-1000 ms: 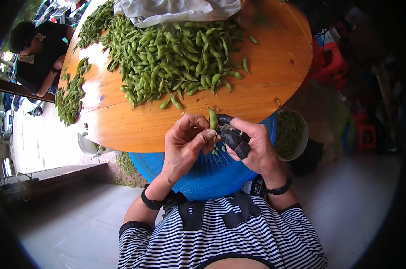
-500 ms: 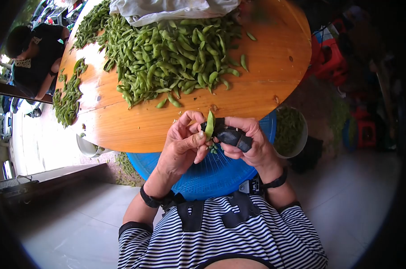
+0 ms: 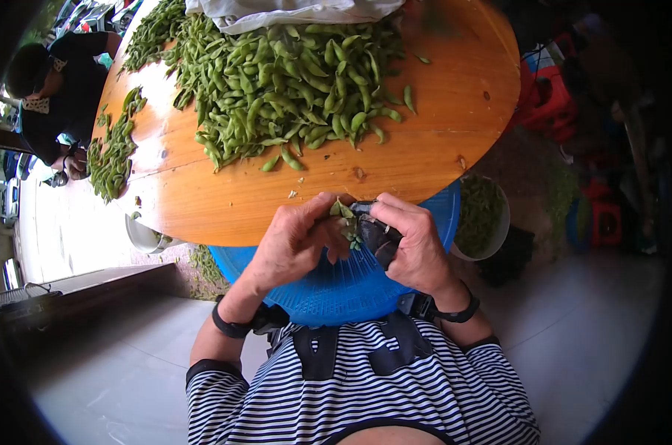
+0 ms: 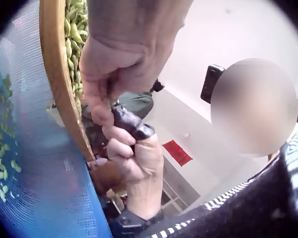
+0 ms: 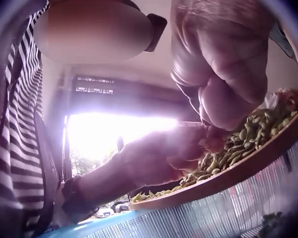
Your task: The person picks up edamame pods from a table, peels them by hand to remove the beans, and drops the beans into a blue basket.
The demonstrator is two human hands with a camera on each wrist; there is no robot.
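Pod (image 3: 341, 210) pinched between curled left hand (image 3: 291, 241) and right hand (image 3: 416, 252) (dark cover (image 3: 377, 236) on finger); hard squeeze could flick it past blue basket (image 3: 314, 297).

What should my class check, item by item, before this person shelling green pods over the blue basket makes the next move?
1. The pod is pinched between the left hand and the right hand: ok.
2. The dark tool is gripped in the right hand: ok.
3. Both hands are above the blue basket: ok.
4. The pod is emptied: cannot tell; the fingers cover most of it.
5. The pile of pods lies on the table just ahead of the hands: ok.
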